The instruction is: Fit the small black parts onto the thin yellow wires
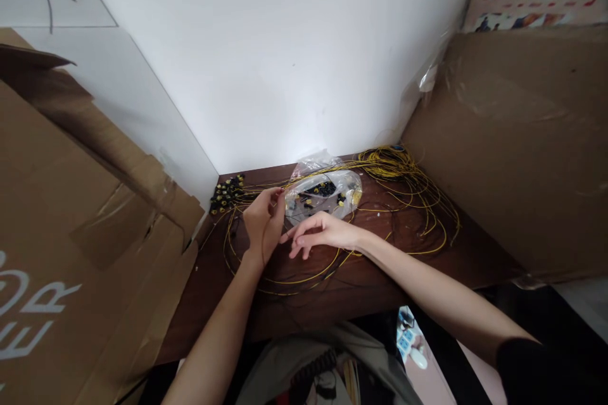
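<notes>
Our left hand was up on the dark table, fingertips pinched together on a thin yellow wire, right beside the clear bag of small black parts. Our right hand hovered just next to it, fingers loosely apart, gripping nothing we could make out. The wire looped all around both hands. Best, we judged, to keep that pinch firm and feed slack gently, clear of the tangled coil.
</notes>
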The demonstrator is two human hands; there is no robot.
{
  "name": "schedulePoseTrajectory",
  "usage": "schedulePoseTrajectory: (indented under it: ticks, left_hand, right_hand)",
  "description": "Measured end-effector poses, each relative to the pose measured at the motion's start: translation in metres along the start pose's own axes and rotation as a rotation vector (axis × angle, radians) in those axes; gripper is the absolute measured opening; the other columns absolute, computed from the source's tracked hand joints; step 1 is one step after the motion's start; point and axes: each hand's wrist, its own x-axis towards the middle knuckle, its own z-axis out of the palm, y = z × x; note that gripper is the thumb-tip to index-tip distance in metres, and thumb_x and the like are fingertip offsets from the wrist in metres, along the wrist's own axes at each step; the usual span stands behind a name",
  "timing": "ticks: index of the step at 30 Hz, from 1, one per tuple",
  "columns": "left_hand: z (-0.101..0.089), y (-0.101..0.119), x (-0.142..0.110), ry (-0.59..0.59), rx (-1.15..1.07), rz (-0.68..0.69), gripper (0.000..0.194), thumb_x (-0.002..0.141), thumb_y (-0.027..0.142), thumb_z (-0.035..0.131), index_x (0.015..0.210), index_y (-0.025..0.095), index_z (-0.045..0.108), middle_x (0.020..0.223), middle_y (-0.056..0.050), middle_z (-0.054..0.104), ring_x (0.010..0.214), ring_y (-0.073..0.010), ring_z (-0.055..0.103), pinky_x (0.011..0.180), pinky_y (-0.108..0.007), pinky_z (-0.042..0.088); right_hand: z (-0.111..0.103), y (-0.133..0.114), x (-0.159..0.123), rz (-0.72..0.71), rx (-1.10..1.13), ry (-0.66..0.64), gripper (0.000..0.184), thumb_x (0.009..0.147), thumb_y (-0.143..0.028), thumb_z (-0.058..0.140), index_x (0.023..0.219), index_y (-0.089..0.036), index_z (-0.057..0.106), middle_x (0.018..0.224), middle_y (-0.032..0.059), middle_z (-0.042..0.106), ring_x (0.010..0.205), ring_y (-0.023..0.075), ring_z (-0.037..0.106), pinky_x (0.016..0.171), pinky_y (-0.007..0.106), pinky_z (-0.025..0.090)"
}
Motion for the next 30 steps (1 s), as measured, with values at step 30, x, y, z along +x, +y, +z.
schedulePoseTrajectory:
  ticks: [30]
  left_hand:
    - [0.002,-0.004,-0.008,-0.358,0.297,0.409,0.020,0.081,0.028,0.053,0.085,0.024,0.071,0.068,-0.004,0.066,0.064,-0.0139,0.058,0.060,-0.022,0.041]
  right_hand:
    - [0.018,0.004,-0.002,0.025,0.225,-0.173,0.016,0.070,-0.026,0.071,0.071,-0.011,0.068,0.086,0.0115,0.069,0.102,0.0272,0.060,0.093,0.047,0.041]
